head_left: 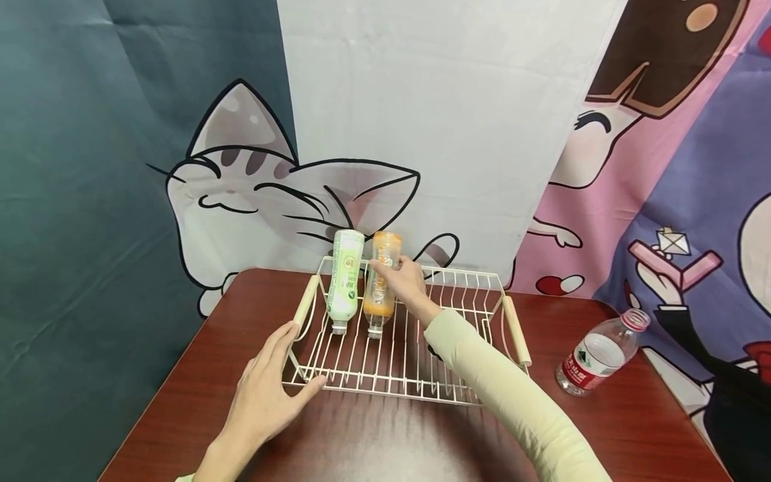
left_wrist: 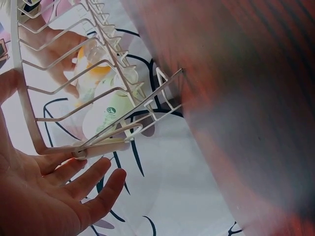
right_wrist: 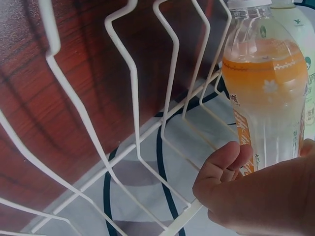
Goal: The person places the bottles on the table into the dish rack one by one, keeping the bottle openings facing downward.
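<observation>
My right hand (head_left: 411, 281) grips a clear bottle with an orange-and-white label (head_left: 379, 301), which lies tilted in a white wire rack (head_left: 385, 394), cap end toward me. In the right wrist view, the curled fingers (right_wrist: 224, 162) reach round that bottle's side. A pale green bottle (head_left: 345, 274) leans beside it on the left, its cap also low and toward me. My left hand (head_left: 265, 388) is at the rack's front left corner, fingers extended against the wooden handle (head_left: 306, 298) and thumb spread near the front rail.
The rack's right wooden handle (head_left: 516, 331) faces a mostly see-through water bottle (head_left: 593, 358) with a red label, standing on the table's right side. A cartoon-printed cloth (head_left: 458, 134) hangs behind the red-brown table (head_left: 175, 402).
</observation>
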Tool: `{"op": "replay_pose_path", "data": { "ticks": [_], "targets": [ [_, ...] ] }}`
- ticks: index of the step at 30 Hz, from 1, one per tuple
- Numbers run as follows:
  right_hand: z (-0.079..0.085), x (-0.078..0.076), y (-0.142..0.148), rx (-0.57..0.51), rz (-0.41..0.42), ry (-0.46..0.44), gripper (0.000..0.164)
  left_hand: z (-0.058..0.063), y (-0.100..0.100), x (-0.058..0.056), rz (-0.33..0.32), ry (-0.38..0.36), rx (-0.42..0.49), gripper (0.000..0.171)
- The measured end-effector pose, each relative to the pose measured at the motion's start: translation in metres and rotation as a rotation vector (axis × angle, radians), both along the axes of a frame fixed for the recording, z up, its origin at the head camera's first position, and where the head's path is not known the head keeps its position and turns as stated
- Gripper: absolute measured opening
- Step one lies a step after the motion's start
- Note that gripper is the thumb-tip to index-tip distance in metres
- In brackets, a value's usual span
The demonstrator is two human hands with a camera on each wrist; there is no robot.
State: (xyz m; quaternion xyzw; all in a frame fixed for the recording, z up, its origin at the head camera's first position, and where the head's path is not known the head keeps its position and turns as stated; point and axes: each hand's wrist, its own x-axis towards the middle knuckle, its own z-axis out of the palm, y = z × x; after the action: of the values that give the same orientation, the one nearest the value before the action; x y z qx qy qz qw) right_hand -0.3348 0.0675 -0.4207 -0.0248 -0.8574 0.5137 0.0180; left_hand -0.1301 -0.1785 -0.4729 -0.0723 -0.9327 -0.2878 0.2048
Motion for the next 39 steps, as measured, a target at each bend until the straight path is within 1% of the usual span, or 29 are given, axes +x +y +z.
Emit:
{"op": "replay_pose_path", "data": {
  "ticks": [5, 8, 12, 13, 15, 16, 18, 19, 20, 22, 23, 25, 31, 39],
  "targets": [
    [0.003, 0.001, 0.001, 0.021, -0.005, -0.003, 0.080, 0.000, 0.000, -0.001, -0.002, -0.002, 0.003, 0.095],
    [0.002, 0.000, 0.000, 0.015, -0.001, -0.006, 0.079, -0.001, 0.000, -0.001, -0.003, 0.006, 0.004, 0.095],
    [-0.003, -0.007, 0.002, -0.004, 0.010, -0.022, 0.082, -0.002, -0.001, -0.001, -0.001, 0.015, -0.001, 0.095],
    [-0.017, -0.019, 0.006, -0.016, 0.023, -0.002, 0.085, -0.002, -0.001, -0.001, -0.002, 0.015, -0.003, 0.096],
    [-0.021, -0.023, 0.008, -0.015, 0.027, -0.006, 0.088, -0.002, -0.001, -0.001, -0.003, 0.011, -0.005, 0.096],
    [-0.033, -0.034, 0.011, -0.027, 0.040, 0.022, 0.090, -0.002, -0.001, -0.001, -0.004, 0.005, -0.005, 0.096],
    [-0.033, -0.034, 0.012, -0.025, 0.046, 0.029, 0.089, -0.001, -0.001, -0.001, -0.006, -0.005, -0.004, 0.096],
    [-0.033, -0.033, 0.012, -0.023, 0.046, 0.035, 0.087, -0.001, -0.001, -0.001, -0.006, -0.010, -0.003, 0.096],
    [-0.019, -0.021, 0.009, -0.016, 0.038, 0.018, 0.084, -0.001, -0.001, -0.001, -0.003, -0.012, -0.003, 0.096],
    [-0.015, -0.015, 0.007, -0.014, 0.038, 0.027, 0.079, -0.001, -0.002, 0.000, 0.000, -0.014, -0.005, 0.096],
    [-0.001, -0.004, 0.003, 0.004, 0.024, 0.004, 0.076, -0.001, -0.001, 0.000, 0.000, -0.011, -0.006, 0.096],
    [0.002, 0.000, 0.001, 0.023, 0.015, 0.007, 0.073, -0.001, -0.001, 0.000, 0.003, -0.009, -0.009, 0.096],
    [0.007, 0.004, -0.002, 0.072, -0.001, 0.007, 0.069, 0.000, -0.002, 0.000, 0.001, -0.020, -0.006, 0.097],
    [0.008, 0.003, -0.002, 0.059, 0.007, -0.001, 0.070, 0.001, -0.002, 0.000, 0.005, -0.036, -0.008, 0.096]
  ]
}}
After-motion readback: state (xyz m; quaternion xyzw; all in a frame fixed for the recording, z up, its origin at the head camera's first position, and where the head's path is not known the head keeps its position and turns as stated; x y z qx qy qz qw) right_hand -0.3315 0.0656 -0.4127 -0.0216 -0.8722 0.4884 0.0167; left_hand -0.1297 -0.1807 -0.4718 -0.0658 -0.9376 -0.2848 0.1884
